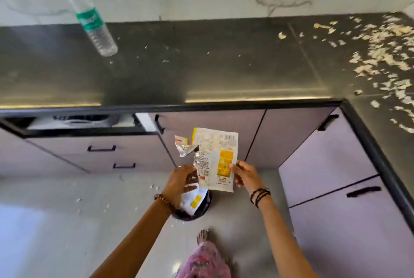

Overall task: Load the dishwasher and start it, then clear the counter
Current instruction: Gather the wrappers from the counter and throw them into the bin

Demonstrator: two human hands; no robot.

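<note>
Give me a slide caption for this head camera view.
Both hands hold an empty wrapper above the bin; scraps litter the counter.

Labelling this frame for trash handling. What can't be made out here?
Head view only:
- Bin: mostly hidden by the left hand and the wrapper; its depth and contents beyond one packet can't be seen.
- Wrapper print: too small to read.
- Open drawer: the counter edge covers most of it; contents unclear.
- Peel scraps: cut off by the right edge.
- Bottle: fill level unclear.
</note>
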